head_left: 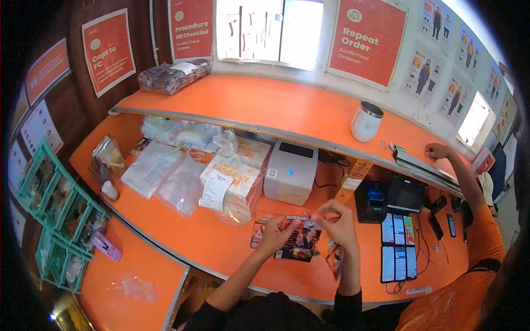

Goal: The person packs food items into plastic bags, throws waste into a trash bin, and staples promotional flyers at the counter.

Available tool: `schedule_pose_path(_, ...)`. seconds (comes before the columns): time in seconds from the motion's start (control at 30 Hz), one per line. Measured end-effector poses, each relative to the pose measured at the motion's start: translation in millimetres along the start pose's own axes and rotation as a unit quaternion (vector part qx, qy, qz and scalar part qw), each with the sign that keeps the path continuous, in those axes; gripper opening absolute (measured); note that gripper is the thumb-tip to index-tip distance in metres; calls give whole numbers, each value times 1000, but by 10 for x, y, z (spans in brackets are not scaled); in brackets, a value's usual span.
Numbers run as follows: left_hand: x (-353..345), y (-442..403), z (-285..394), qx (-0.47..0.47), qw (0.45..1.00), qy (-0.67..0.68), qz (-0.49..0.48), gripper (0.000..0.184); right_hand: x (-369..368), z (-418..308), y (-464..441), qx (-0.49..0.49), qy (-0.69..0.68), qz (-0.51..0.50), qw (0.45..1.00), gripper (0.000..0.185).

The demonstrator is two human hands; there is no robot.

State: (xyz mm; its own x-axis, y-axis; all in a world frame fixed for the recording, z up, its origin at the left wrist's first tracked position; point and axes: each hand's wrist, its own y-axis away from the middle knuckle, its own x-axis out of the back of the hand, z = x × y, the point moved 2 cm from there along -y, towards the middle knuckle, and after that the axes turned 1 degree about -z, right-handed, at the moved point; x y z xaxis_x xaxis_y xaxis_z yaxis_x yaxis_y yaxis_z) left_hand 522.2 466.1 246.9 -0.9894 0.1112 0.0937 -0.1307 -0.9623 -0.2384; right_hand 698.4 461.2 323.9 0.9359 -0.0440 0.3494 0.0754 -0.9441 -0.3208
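Observation:
My left hand (pixel 277 234) is closed on a dark, red-printed leaflet (pixel 305 243), its thumb lying across the printed face. At that leaflet's upper right corner, my right hand (pixel 338 223) has its fingers bent together in a pinch; what is between the fingertips is too small to make out. Another leaflet (pixel 333 257) shows below my right hand, partly covered by the wrist. To the left, a further printed leaflet (pixel 257 233) lies partly under my left hand.
A grey label printer (pixel 291 175) stands behind my hands, beside a bagged order with a receipt (pixel 216 189). Several phones (pixel 398 256) lie right, near a black printer (pixel 371 202). A white tumbler (pixel 367 121) is on the upper shelf. A co-worker's arm (pixel 466 182) reaches in at right.

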Motion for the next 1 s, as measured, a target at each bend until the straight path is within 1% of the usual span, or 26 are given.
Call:
schedule_pose_path(0.07,-14,131,-24,12,998,-37,42,34,-105,13,-101,68,21,169,983,26)
schedule_pose_path(0.1,-21,210,-47,23,994,-72,79,35,-216,21,-118,71,17,164,984,26)
schedule_pose_path(0.13,-107,230,-148,-74,988,-62,121,37,-327,21,-121,41,8,222,974,28)
schedule_pose_path(0.17,-155,351,-195,-77,986,-67,129,37,-446,-3,-112,12,-3,279,960,30)
schedule_pose_path(0.2,-189,475,-235,-119,984,-33,131,36,-582,-56,-82,-27,11,282,959,30)
schedule_pose_path(0.23,-197,539,-196,-159,978,1,132,35,-681,-41,-67,-20,4,276,961,30)
schedule_pose_path(0.27,-198,560,-173,-162,977,-4,141,35,-770,1,-52,-1,12,308,951,29)
schedule_pose_path(0.3,-197,590,-162,-127,978,-40,161,33,-836,10,-54,18,18,339,940,28)
schedule_pose_path(0.33,-176,652,-137,-87,977,-75,181,31,-880,-44,-42,21,53,335,941,26)
schedule_pose_path(0.37,-134,704,-107,-81,975,-80,192,31,-941,-10,-47,20,48,323,945,26)
schedule_pose_path(0.43,13,772,-81,-14,966,75,248,25,-1051,71,-55,119,84,340,929,28)
schedule_pose_path(0.47,98,829,-99,40,949,165,267,21,-1073,11,28,123,76,322,936,28)
schedule_pose_path(0.5,176,857,-212,38,942,160,293,21,-1119,-45,141,25,-65,157,985,28)
schedule_pose_path(0.53,258,853,-435,27,921,230,312,21,-1237,-40,258,-78,-197,-24,977,30)
schedule_pose_path(0.57,375,897,-598,13,895,298,331,22,-1323,130,340,-77,-205,-57,974,30)
schedule_pose_path(0.6,532,962,-642,20,902,317,293,22,-1427,357,396,19,-4,-96,995,30)
schedule_pose_path(0.63,696,1049,-693,16,895,308,321,22,-1606,428,439,124,191,-122,966,32)
schedule_pose_path(0.67,860,1114,-737,-1,894,203,399,23,-1747,233,466,136,180,-142,964,32)
schedule_pose_path(0.7,1038,1158,-766,-16,879,97,467,26,-1815,27,470,98,223,-139,960,35)
schedule_pose_path(0.73,1249,1244,-895,-27,868,133,478,35,-1896,-121,458,58,268,-132,953,40)
schedule_pose_path(0.77,1439,1303,-942,-32,859,132,493,35,-2110,-8,418,72,267,-143,950,40)
schedule_pose_path(0.83,1761,1550,-1044,12,823,-33,568,38,-2568,403,422,172,448,-148,865,43)
schedule_pose_path(0.87,1927,1653,-1174,22,827,39,560,41,-2677,376,468,224,480,-151,834,36)
schedule_pose_path(0.9,2096,1749,-1276,23,818,38,574,41,-2789,351,463,236,476,-161,831,36)
schedule_pose_path(0.97,2312,1841,-1323,17,885,3,465,46,-2916,283,451,149,450,-212,855,37)
schedule_pose_path(1.0,2420,1854,-1362,5,904,27,428,53,-2983,222,441,152,450,-220,852,37)
